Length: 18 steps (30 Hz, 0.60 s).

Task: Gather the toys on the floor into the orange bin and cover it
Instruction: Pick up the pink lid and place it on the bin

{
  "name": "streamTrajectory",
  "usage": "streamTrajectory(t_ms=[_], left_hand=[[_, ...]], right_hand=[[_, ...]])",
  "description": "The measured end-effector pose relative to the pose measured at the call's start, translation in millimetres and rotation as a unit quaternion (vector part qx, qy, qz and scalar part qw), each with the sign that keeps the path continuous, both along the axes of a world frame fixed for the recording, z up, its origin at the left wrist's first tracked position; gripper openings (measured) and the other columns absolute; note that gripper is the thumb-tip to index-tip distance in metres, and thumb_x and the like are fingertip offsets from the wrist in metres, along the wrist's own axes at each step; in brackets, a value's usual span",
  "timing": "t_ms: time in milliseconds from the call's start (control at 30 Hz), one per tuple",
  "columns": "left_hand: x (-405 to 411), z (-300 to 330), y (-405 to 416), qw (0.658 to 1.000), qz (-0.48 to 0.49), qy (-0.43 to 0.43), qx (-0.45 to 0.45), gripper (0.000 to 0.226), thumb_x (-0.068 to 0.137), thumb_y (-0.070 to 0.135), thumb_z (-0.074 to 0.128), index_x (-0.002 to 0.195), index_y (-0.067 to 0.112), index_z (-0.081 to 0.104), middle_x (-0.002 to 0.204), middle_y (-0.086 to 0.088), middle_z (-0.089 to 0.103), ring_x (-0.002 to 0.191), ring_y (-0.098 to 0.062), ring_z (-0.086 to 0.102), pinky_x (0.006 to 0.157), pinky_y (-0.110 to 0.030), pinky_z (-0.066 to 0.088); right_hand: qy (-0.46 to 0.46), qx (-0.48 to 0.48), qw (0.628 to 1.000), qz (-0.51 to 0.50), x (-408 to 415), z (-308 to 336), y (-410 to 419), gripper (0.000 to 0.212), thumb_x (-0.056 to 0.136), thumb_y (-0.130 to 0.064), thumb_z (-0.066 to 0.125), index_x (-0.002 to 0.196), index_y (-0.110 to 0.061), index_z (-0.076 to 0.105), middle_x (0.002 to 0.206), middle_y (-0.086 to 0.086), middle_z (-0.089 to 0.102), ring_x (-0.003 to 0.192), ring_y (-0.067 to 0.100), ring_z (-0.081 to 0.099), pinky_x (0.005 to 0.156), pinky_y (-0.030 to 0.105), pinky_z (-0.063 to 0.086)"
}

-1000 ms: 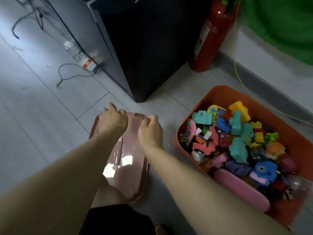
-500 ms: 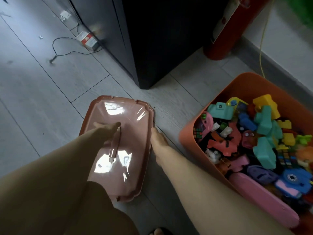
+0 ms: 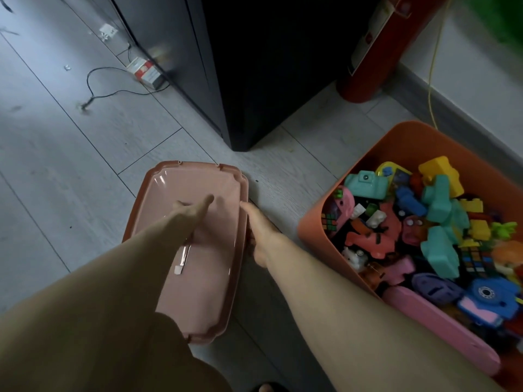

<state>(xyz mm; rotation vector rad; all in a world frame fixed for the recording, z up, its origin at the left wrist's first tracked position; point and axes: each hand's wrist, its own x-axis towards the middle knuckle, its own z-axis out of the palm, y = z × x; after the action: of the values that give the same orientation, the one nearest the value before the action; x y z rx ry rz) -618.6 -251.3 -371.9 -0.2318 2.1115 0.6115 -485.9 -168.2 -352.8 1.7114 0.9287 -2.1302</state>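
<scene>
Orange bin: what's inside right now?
The orange bin is heaped with toys: teal and yellow blocks, pink pieces, a puzzle cube, a blue piece. Anything beneath the top layer is covered. The lid lies apart on the floor.

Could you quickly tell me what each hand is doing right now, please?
Left hand: open, resting on the pink lid, gripping nothing.
Right hand: closed on the lid's right edge.
</scene>
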Motion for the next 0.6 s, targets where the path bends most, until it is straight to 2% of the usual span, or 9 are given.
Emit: streamTrajectory(t_ms=[67,133,200,300,433,500,600], left_hand=[[-2,7,2,1.0,-0.012,0.005,-0.008,0.086,0.085,0.068,0.055,0.143,0.008,0.034,0.132,-0.018,0.044,0.109,-0.037,0.051,0.089,-0.045,0.048],[-5,22,4,0.999,-0.039,0.001,-0.036,0.086,0.089,0.072,0.042,0.149,0.011,0.029,0.142,-0.021,0.039,0.116,-0.04,0.05,0.092,-0.049,0.047],[-10,41,5,0.996,-0.062,-0.006,-0.058,0.085,0.092,0.073,0.03,0.15,0.012,0.028,0.14,-0.023,0.043,0.117,-0.041,0.051,0.092,-0.049,0.047],[-21,72,11,0.994,-0.091,-0.039,-0.051,0.09,0.09,0.077,0.025,0.143,0.007,0.041,0.118,-0.023,0.057,0.102,-0.036,0.061,0.087,-0.044,0.052],[-23,120,28,0.988,-0.124,-0.087,-0.006,0.09,0.088,0.08,0.02,0.131,0.009,0.054,0.113,-0.023,0.065,0.098,-0.035,0.067,0.089,-0.048,0.055],[-22,146,39,0.985,-0.139,-0.101,0.012,0.091,0.086,0.081,0.021,0.125,0.008,0.058,0.108,-0.023,0.069,0.093,-0.035,0.072,0.085,-0.051,0.057],[-17,196,58,0.976,-0.161,-0.146,0.019,0.106,0.077,0.09,0.021,0.121,0.002,0.061,0.106,-0.025,0.071,0.093,-0.037,0.072,0.086,-0.053,0.056]], right_hand=[[0.0,0.027,1.0,0.005,-11,3,-11,0.055,0.079,-0.057,0.067,0.118,-0.019,0.059,0.103,0.0,0.066,0.085,0.015,0.06,0.065,0.027,0.046],[-0.01,0.109,0.993,0.039,-21,6,-23,0.061,0.076,-0.052,0.071,0.123,-0.019,0.053,0.115,0.0,0.062,0.099,0.021,0.06,0.083,0.032,0.05],[0.006,0.202,0.976,0.082,-28,17,-25,0.05,0.081,-0.044,0.068,0.124,-0.021,0.057,0.118,0.001,0.066,0.105,0.024,0.063,0.092,0.035,0.052],[0.066,0.27,0.953,0.122,-37,51,-16,0.035,0.09,-0.039,0.06,0.121,-0.024,0.063,0.109,-0.002,0.069,0.089,0.017,0.063,0.08,0.031,0.051],[0.106,0.328,0.928,0.144,-43,98,-8,0.032,0.092,-0.039,0.055,0.117,-0.021,0.065,0.1,-0.001,0.071,0.083,0.016,0.066,0.065,0.027,0.051],[0.109,0.343,0.922,0.145,-40,121,0,0.031,0.092,-0.035,0.055,0.116,-0.02,0.065,0.101,-0.001,0.07,0.086,0.018,0.066,0.068,0.028,0.052],[0.111,0.353,0.917,0.15,-27,162,19,0.027,0.087,-0.027,0.059,0.112,-0.018,0.065,0.099,-0.001,0.069,0.087,0.02,0.066,0.078,0.036,0.056]])
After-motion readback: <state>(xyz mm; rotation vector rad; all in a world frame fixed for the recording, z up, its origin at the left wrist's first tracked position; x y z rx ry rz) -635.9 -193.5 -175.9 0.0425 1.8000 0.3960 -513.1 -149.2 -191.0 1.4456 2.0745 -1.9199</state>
